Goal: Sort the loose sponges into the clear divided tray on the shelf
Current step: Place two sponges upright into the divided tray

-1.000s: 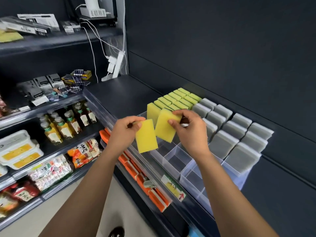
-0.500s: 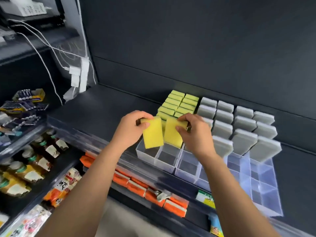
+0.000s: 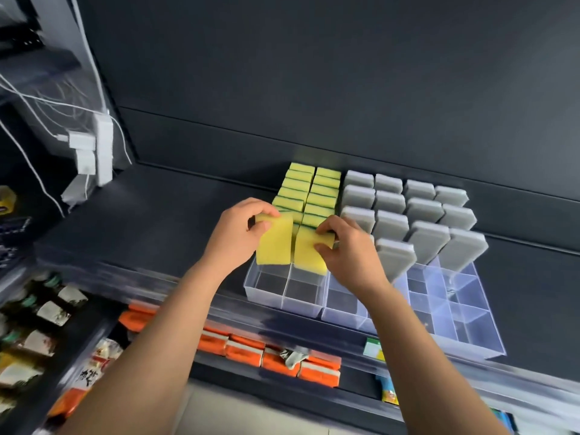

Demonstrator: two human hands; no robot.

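Note:
A clear divided tray [image 3: 301, 304] lies on the dark shelf. Its back left columns hold several upright yellow-and-green sponges [image 3: 314, 189]; to their right stand several grey sponges [image 3: 420, 215]. My left hand [image 3: 235, 237] grips one yellow sponge [image 3: 273, 243] upright over the left column, its lower edge at the tray rim. My right hand [image 3: 348, 249] pinches a second yellow sponge [image 3: 309, 251] beside it, over the second column. The front compartments under both sponges are bare.
A white power strip with plugs and cables [image 3: 94, 152] hangs at the shelf's left end. Below the shelf edge sit orange packets [image 3: 276, 356], bottles [image 3: 50, 309] and snack bags. A dark back wall rises right behind the tray.
Both hands have carried their yellow sponges forward and down to the tray's left columns, just in front of the stored yellow rows. The view has swung right and closer.

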